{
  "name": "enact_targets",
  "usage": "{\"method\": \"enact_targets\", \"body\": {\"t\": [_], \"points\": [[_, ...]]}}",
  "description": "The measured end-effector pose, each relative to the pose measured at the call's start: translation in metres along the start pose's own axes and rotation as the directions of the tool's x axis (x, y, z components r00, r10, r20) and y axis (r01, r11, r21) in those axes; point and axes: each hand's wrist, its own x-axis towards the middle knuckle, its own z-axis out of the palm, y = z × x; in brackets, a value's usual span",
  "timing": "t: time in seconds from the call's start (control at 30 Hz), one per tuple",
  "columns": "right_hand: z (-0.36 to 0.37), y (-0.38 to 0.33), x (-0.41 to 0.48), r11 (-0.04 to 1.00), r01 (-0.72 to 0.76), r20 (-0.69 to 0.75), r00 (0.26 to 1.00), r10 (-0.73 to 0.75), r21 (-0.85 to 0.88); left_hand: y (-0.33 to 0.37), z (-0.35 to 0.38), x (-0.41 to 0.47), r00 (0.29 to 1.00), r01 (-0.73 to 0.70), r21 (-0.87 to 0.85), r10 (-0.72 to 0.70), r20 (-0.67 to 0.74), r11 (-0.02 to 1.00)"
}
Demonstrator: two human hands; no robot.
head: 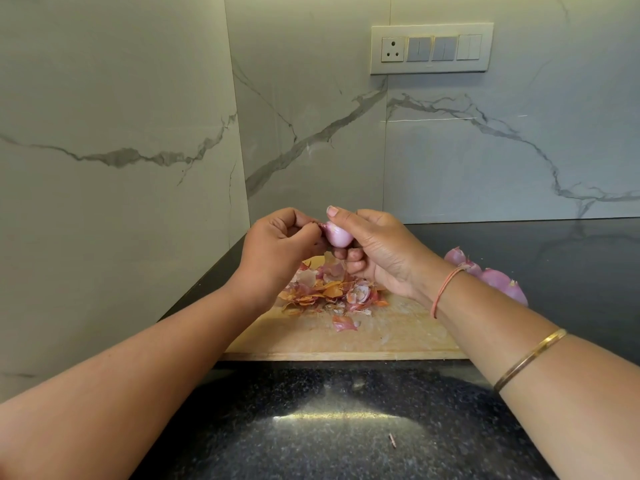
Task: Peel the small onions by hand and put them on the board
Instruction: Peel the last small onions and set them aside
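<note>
Above the wooden cutting board (381,336), my right hand (377,251) grips a small pink onion (337,234) between thumb and curled fingers. My left hand (277,244) pinches a bit of dark skin at the onion's left tip. A pile of orange and purple onion skins (329,289) lies on the far part of the board, under the hands. A few small onions (498,278) with papery skin lie on the black counter to the right of the board, partly hidden by my right wrist.
The board sits on a black speckled counter (329,427) in a corner, with marble walls to the left and behind. A switch panel (431,48) is on the back wall. A tiny skin scrap (392,440) lies on the near counter.
</note>
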Motion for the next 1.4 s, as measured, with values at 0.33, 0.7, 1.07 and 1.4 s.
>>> {"method": "enact_targets", "body": {"t": [0.33,0.7,1.07,1.4], "points": [[-0.003,0.001,0.001,0.997,0.027,-0.002,1.000,-0.027,0.076,0.002,-0.011,0.006,0.984,0.161,-0.122,-0.169,-0.054,0.979],[-0.010,0.008,0.003,0.953,0.185,0.015,0.982,-0.187,-0.239,0.007,-0.015,0.003,0.995,0.076,0.324,-0.049,-0.090,0.943],[-0.005,0.009,0.002,0.894,0.248,0.012,0.965,-0.263,-0.372,0.009,-0.008,-0.001,0.998,0.040,0.246,-0.051,0.040,0.968],[-0.002,0.012,0.003,0.819,0.291,0.009,0.944,-0.330,-0.495,0.006,-0.011,0.002,1.000,0.015,0.318,-0.023,0.021,0.948]]}}
